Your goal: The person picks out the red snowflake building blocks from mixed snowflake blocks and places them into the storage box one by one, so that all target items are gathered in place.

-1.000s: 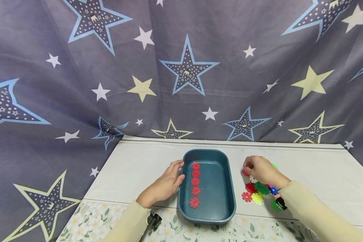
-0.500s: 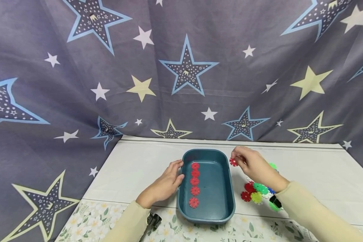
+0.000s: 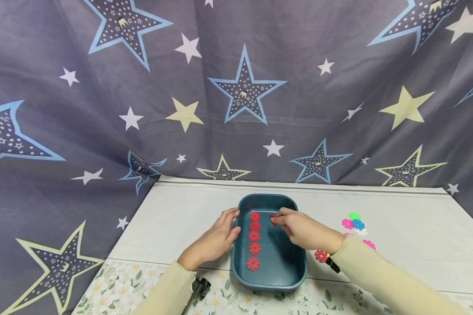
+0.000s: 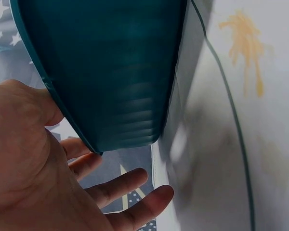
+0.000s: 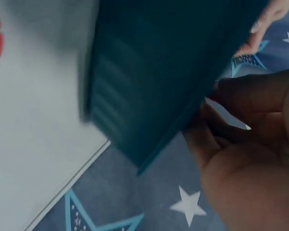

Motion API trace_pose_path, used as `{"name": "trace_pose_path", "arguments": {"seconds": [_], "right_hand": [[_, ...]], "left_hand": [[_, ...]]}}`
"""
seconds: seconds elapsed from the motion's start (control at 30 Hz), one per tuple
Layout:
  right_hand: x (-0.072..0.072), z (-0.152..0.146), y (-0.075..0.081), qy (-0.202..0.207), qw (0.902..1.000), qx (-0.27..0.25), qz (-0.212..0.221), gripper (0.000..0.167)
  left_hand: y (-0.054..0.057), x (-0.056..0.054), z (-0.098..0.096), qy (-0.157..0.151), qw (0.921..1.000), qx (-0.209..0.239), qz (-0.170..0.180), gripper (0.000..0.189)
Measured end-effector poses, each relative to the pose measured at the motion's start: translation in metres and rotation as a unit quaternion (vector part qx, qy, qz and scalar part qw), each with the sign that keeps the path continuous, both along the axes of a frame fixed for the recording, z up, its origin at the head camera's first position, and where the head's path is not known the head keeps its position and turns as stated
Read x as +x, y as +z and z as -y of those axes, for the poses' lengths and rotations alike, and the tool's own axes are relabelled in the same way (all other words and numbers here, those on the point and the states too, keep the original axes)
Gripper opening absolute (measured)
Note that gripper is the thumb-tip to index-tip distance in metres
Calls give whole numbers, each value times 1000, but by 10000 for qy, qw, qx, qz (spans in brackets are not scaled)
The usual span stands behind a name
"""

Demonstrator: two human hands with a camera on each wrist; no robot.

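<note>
My right hand (image 3: 305, 229) reaches over the right rim of a teal plastic bin (image 3: 277, 271) and pinches a red notched building disc (image 3: 273, 220) low inside, toward the far end. Several more red discs (image 3: 254, 236) lie flat in a line along the bin's left side. At the left rim my left hand (image 3: 213, 240) rests with its fingers loosely extended; the left wrist view shows the thumb and some fingertips against the rim of the bin (image 4: 101, 82). In the right wrist view the bin's wall hides the pinched disc.
Loose discs lie on the table right of the bin, among them a green one (image 3: 354, 216), a blue one (image 3: 358, 225) and a red one (image 3: 321, 256). My right forearm covers part of that pile. A star-patterned curtain (image 3: 236, 144) hangs behind the table.
The right hand has carried a red disc leftward from the pile, over the right rim and into the bin. The left hand has stayed at the left rim.
</note>
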State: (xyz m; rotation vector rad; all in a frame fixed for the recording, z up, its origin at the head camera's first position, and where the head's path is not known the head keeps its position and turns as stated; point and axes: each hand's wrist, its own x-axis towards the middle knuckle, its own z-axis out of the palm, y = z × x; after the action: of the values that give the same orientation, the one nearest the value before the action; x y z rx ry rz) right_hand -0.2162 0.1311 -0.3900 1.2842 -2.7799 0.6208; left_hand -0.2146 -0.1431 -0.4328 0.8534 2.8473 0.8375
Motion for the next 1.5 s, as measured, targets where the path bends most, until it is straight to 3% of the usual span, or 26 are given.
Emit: {"name": "trace_pose_path", "arguments": {"seconds": [0.27, 0.4, 0.5, 0.63, 0.73, 1.03, 1.1, 1.17, 1.27, 1.33, 1.43, 1.5], "right_hand": [[-19, 16, -9, -211, 9955, 621, 682, 31], [-28, 20, -7, -362, 9921, 841, 857, 22], [-29, 26, -3, -502, 9832, 1349, 1119, 20], [-27, 34, -1, -684, 9633, 2154, 1449, 18], [-28, 39, -2, -792, 9545, 2479, 1459, 27], [-30, 44, -12, -673, 9455, 3006, 1050, 40], [-29, 42, -12, -681, 9504, 2848, 1048, 43], [-28, 37, -9, -699, 9620, 2383, 1133, 44], [-26, 27, -1, -738, 9840, 1273, 1010, 41], [-24, 18, 8, -788, 9934, 457, 702, 34], [-20, -1, 17, -1027, 9934, -439, 243, 21], [-15, -17, 19, -1165, 9906, -719, 66, 15]], "left_hand": [[-1, 0, 0, 8, 10000, -21, 4, 48], [-1, 0, 0, 6, 10000, -31, -13, 47], [-1, -1, 0, 15, 10000, -43, -18, 47], [0, -1, 0, 5, 10000, -59, -4, 48], [0, 0, 0, -4, 10000, -52, -3, 48], [0, -1, 0, -3, 10000, -71, -14, 48], [-1, -1, -1, -19, 10000, -67, -17, 48], [-1, 0, -1, -28, 10000, -57, 11, 48], [-2, 1, -1, -11, 10000, -49, 68, 48], [-2, 1, 0, 17, 10000, -27, 89, 49], [0, 1, 0, 37, 10000, 0, 88, 49], [0, 0, 0, 18, 10000, 4, 57, 49]]}}
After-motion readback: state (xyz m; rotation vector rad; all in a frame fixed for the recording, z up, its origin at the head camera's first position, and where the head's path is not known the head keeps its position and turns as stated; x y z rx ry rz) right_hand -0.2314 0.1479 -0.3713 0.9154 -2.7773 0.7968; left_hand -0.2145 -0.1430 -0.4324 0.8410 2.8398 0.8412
